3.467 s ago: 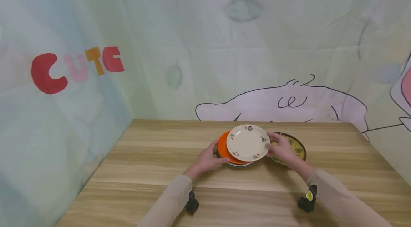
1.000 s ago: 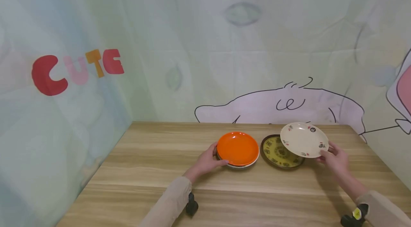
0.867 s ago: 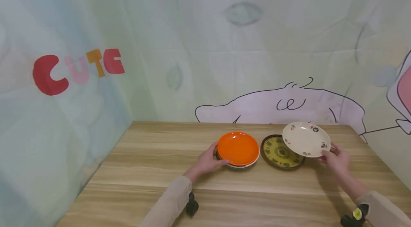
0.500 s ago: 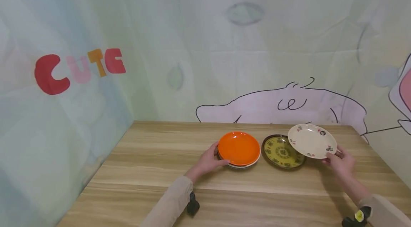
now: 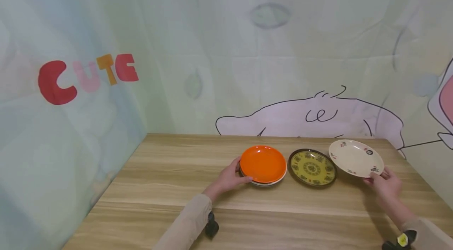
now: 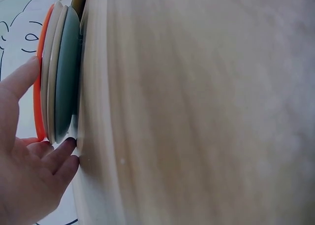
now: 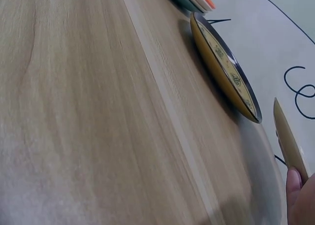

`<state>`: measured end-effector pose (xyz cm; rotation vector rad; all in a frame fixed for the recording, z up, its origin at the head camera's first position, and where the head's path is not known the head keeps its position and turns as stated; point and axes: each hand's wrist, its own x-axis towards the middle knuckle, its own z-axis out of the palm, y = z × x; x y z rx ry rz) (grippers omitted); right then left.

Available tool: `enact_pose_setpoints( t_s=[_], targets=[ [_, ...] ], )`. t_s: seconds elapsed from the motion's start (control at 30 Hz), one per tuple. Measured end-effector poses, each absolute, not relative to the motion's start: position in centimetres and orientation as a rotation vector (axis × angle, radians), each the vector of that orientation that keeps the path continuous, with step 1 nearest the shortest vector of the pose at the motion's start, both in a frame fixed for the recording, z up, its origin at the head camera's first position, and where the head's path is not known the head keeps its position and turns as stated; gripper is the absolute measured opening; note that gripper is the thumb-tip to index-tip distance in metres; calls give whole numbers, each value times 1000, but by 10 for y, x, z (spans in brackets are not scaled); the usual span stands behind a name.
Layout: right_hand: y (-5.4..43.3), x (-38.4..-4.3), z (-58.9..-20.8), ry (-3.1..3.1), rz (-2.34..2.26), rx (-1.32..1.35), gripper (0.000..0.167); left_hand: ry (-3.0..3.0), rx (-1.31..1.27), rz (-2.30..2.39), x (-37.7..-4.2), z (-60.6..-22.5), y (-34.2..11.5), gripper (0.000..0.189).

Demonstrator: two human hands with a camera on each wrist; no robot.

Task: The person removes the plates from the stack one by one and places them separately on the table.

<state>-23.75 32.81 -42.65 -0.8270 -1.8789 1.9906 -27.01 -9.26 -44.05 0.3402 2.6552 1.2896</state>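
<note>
In the head view my right hand [image 5: 386, 182] pinches the rim of a cream plate [image 5: 355, 157] with small printed motifs, thumb on top. The plate is raised off the table, seen edge-on in the right wrist view [image 7: 288, 136]. My left hand [image 5: 230, 175] rests against the left side of a plate stack, its thumb on the rim of the orange plate [image 5: 263, 163] on top. Below the orange plate, the left wrist view shows pale plates [image 6: 51, 77] and a green one [image 6: 68, 77]. Between the hands lies a yellow-green patterned plate [image 5: 312, 167] with a dark rim.
All plates but the cream one rest on a wood-grain table [image 5: 177, 187]. Behind it hangs a printed fabric backdrop [image 5: 212, 45] that meets the table's back edge. Another fabric wall [image 5: 88, 144] runs along the left side.
My right hand has carried the cream plate from over the stack to the right, past the patterned plate, and lowered it slightly. The left hand stays at the stack.
</note>
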Motion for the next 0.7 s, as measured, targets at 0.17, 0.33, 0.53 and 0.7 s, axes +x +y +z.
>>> enact_pose_setpoints(
  t_s=[0.17,0.33,0.53,0.7],
  targets=[
    [330,-236,-427,-1882,1955,-881,69,2648,336,1298,-270,-440,-92,90],
    [333,-234,-429,-1888,1916,-899,66,2638,340,1310,-270,-440,-92,88],
    [337,-233,-432,-1887,1916,-932,65,2633,340,1322,-270,-440,-92,88],
    [341,-234,-436,-1891,1925,-953,65,2629,350,1324,-270,-439,-93,88]
  ],
)
